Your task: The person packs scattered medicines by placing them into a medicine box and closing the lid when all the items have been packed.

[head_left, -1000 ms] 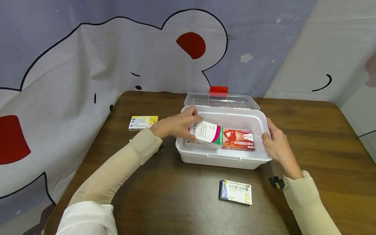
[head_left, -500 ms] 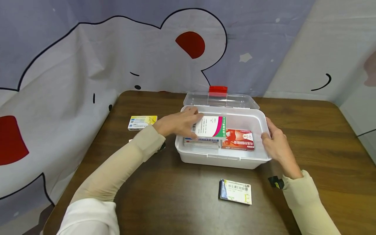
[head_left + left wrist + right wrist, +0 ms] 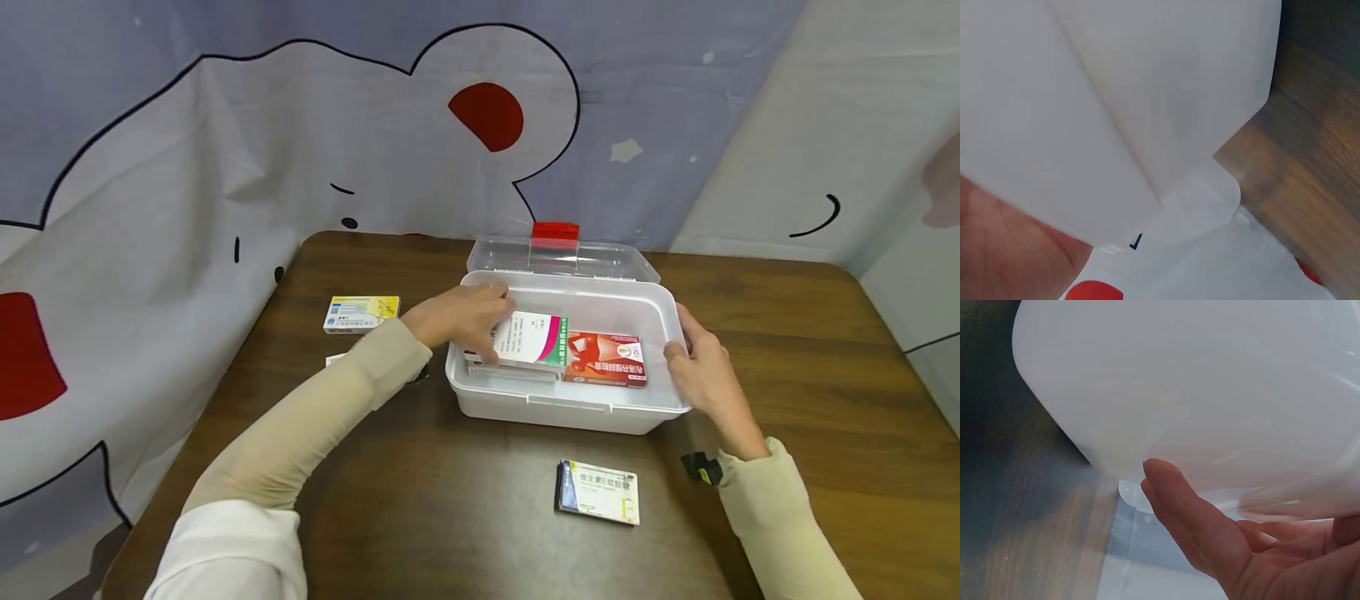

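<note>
My left hand (image 3: 461, 321) reaches over the left rim of a white plastic storage box (image 3: 540, 410). Its thumb and fingers hold a white medicine box (image 3: 531, 336) with a magenta stripe and a green end. This carton lies over another pale medicine box (image 3: 517, 373), whose front edge shows. Beside them, flat on the bottom, is a red medicine box (image 3: 606, 360). My right hand (image 3: 705, 375) grips the storage box's right rim, thumb inside and fingers outside. The right wrist view shows those fingers (image 3: 1175, 494) against the outer wall; the left wrist view hides the carton behind the wall.
The clear lid (image 3: 600, 261), with its red latch (image 3: 555, 233), is swung back behind the storage box. A yellow-and-white medicine box (image 3: 362, 314) lies at left on the wooden table (image 3: 420, 517). A vitamin E box (image 3: 600, 492) lies in front. A patterned curtain (image 3: 375, 142) hangs behind.
The left hand raised the white-and-green medicine box and levelled it, then lowered it over the pale box. The right hand has kept its hold on the rim.
</note>
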